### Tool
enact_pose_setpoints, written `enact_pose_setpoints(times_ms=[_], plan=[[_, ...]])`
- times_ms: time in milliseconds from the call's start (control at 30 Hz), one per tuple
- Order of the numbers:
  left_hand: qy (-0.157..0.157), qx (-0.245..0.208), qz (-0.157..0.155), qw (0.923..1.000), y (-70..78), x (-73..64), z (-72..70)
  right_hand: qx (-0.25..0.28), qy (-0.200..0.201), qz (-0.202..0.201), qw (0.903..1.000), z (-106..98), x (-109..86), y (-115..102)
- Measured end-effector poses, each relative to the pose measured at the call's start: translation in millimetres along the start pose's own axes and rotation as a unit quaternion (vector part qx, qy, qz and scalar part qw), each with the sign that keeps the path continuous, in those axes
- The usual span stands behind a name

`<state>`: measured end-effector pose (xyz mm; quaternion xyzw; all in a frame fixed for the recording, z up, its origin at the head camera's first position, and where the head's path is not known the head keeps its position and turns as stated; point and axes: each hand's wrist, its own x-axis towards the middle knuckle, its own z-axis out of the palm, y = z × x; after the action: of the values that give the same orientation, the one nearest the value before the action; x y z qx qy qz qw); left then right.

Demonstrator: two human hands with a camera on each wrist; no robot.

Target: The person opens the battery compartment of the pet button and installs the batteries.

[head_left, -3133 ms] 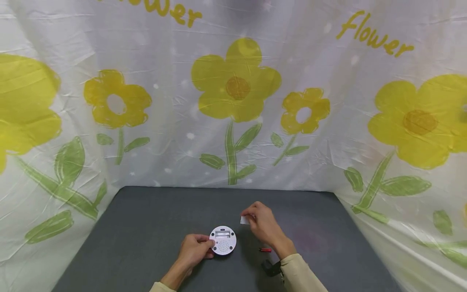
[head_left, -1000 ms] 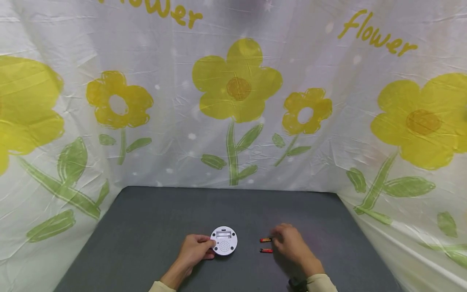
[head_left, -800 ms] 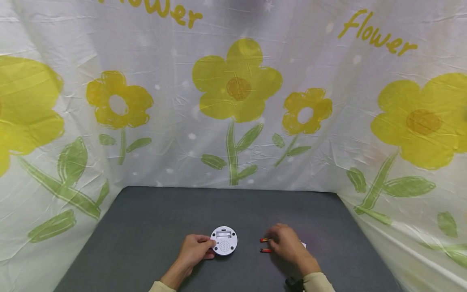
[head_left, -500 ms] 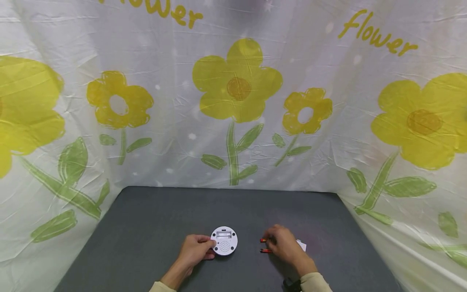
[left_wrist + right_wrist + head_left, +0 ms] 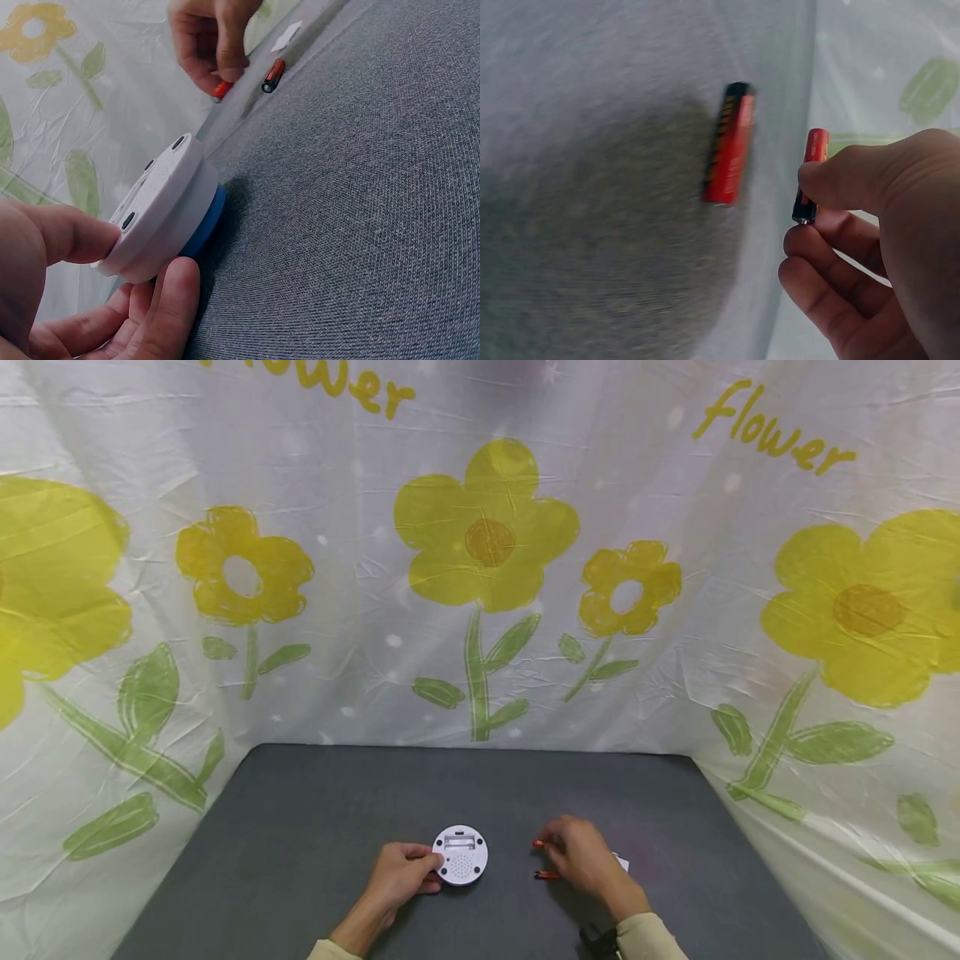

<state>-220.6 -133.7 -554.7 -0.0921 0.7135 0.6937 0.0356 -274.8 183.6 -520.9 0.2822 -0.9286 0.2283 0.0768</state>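
My left hand [image 5: 401, 875] pinches the rim of a round white device [image 5: 461, 867] between thumb and fingers. Its underside faces up, showing a bare battery slot, speaker holes and small dark feet. In the left wrist view, a blue part [image 5: 204, 223] shows beneath its white body [image 5: 161, 217]. My right hand [image 5: 588, 864] pinches a red and black battery [image 5: 815, 146] by its middle, lifted off the table. A second such battery [image 5: 730, 146] lies on the cloth just below that hand; in the head view its right end is hidden by the fingers.
A white battery cover [image 5: 621, 862] lies on the dark grey table [image 5: 337, 810], partly hidden behind the right hand. A flower-printed curtain [image 5: 345, 610] hangs around the table's back and sides. A black band [image 5: 598, 941] sits at the right wrist.
The right hand put down the white cover at the right, moved left to the upper battery and picked it up. The left hand and the round device have stayed in place.
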Motion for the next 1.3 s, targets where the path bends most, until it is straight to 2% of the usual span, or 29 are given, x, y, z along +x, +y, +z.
enact_pose_setpoints(times_ms=[500, 667, 1000, 1300], plan=[[-0.001, 0.004, 0.001, 1.0000, -0.1, 0.3, -0.4, -0.025, 0.037, -0.084, 0.9954, -20, 28.2, -38], [-0.001, 0.005, 0.001, 1.0000, -0.7, 0.6, -0.4, -0.020, 0.028, -0.104, 0.9940, -20, 39.3, -50], [-0.001, 0.002, 0.003, 1.0000, -0.6, 0.8, -1.4, -0.023, 0.003, -0.121, 0.9923, -1, 57.7, -66], [-0.004, 0.002, 0.001, 1.0000, -0.9, 1.6, -1.3, -0.023, -0.010, -0.132, 0.9910, 15, 65.3, -78]])
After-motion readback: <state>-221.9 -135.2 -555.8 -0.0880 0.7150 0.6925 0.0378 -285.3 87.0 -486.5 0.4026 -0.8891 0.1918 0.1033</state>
